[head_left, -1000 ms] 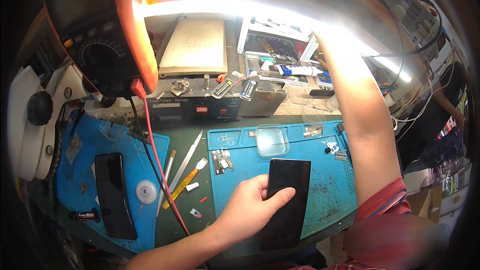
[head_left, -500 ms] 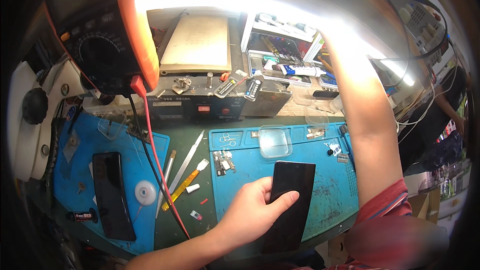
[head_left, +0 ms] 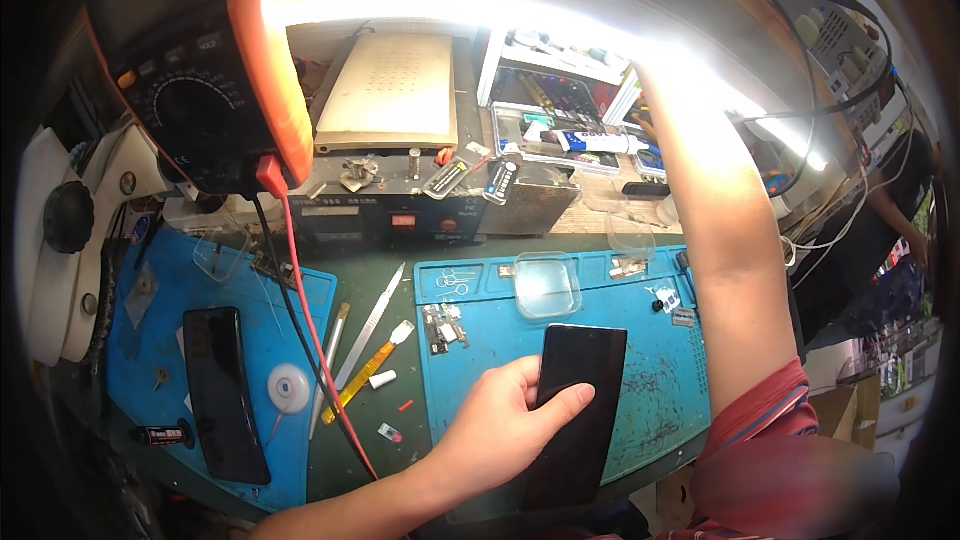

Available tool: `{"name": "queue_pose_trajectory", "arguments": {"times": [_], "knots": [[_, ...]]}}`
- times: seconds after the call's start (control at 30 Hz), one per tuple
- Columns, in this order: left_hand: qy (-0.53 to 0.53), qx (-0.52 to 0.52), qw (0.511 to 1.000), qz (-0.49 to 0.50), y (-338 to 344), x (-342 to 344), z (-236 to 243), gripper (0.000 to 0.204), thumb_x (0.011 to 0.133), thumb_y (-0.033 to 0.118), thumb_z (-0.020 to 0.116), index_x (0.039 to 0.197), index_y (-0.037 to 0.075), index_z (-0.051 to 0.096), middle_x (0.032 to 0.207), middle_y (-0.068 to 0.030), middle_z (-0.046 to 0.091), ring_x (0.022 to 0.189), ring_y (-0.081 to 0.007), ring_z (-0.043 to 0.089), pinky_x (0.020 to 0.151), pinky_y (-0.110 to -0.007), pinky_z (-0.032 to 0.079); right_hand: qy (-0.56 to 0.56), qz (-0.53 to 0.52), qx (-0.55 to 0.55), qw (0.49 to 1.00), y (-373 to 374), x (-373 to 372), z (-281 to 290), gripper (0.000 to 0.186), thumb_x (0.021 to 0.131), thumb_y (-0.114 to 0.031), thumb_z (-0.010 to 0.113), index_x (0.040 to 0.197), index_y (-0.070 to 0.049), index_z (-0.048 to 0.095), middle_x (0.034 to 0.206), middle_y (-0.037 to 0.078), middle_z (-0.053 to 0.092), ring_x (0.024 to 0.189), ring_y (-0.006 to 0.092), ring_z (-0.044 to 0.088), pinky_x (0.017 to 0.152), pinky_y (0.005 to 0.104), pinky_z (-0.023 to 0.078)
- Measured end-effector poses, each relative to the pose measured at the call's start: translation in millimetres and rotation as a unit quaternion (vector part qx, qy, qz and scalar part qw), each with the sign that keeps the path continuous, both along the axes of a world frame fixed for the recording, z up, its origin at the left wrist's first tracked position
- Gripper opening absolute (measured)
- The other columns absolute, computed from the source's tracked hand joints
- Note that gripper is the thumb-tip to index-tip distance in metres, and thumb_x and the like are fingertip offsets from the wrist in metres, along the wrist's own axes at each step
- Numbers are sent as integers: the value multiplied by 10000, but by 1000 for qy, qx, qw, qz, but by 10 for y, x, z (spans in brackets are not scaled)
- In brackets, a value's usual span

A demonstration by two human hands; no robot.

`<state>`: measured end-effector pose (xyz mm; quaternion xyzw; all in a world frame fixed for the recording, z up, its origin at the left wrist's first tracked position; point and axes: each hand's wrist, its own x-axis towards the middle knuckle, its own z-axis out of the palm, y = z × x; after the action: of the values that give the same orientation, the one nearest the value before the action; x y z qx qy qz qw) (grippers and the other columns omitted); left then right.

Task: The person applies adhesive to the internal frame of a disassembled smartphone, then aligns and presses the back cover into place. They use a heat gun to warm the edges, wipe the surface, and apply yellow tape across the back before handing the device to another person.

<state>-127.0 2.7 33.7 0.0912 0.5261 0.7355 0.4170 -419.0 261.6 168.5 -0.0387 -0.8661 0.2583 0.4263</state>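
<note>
Right mat: blue work mat [head_left: 655, 430], scuffed, on a dark green bench top [head_left: 385, 455].
Left mat: second blue mat [head_left: 265, 315], angled.
Boxy unit: dark bench unit [head_left: 350, 222] behind the mats, beige perforated plate [head_left: 390, 90] on top.
Multimeter: orange and black [head_left: 200, 100], upper left; one black lead, one red lead hang down.
Right arm: bare forearm [head_left: 735, 240] raised toward the bright strip lamp [head_left: 440, 8]; right hand lost in glare, grip cannot be told.
Left hand: closed on black phone [head_left: 587, 370], thumb [head_left: 565, 407] across the front, fingers at the left edge and behind.
Held phone: over lower middle of right mat, near end past mat edge; contact with mat unclear.
Second phone: black [head_left: 228, 395], lying on left mat.
Clear dish: square, rounded corners [head_left: 547, 287], far side of right mat.
Yellow-handled brush: [head_left: 372, 375] between mats, beside metal blade tool [head_left: 373, 325].
White spool: [head_left: 289, 388] right of second phone.
Small metal parts: cluster [head_left: 445, 328], right mat's left edge.
Red bit: [head_left: 405, 405] on bench top.
</note>
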Motion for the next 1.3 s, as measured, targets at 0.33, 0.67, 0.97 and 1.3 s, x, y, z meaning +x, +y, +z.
{"name": "queue_pose_trajectory", "arguments": {"times": [0.33, 0.67, 0.97, 1.3], "knots": [[-23, 46, 997, 61, -10, -34, 41, 250, 986, 165, 696, 1131, -29, 636, 1007, -67, 724, 868, -93, 666, 754, -265, 562, -56, 209, -354, 910, 286, 889, -490, 148, 974, -110, 631, 1060, 6, 663, 921, 58, 627, 730, 86, 527, 656, 227, 458], [92, 49, 979, 174, -107, -210, 197, 359, 955, 66, 688, 1276, 16, 535, 1166, -121, 696, 1024, -180, 694, 911, -336, 564, -359, 276, -213, 866, 161, 3187, -1122, 204, 980, -194, 667, 1076, -30, 740, 938, 46, 738, 755, 102, 662, 676, 269, 532], [82, 20, 991, 100, -104, -178, 213, 394, 931, 34, 645, 1307, 10, 531, 1158, -86, 690, 973, -119, 692, 781, -257, 584, -349, 254, -244, 868, 355, 3434, -1078, 207, 1017, -122, 610, 1172, -5, 680, 988, 63, 734, 817, 94, 663, 672, 253, 532], [132, -1, 990, 59, -143, -165, 258, 434, 966, 119, 692, 1347, 4, 520, 1154, -79, 703, 952, -104, 690, 803, -246, 571, -355, 265, -271, 855, 277, 3384, -807, 163, 1008, -150, 635, 1113, -35, 685, 981, 52, 753, 811, 85, 683, 631, 234, 500]]}}
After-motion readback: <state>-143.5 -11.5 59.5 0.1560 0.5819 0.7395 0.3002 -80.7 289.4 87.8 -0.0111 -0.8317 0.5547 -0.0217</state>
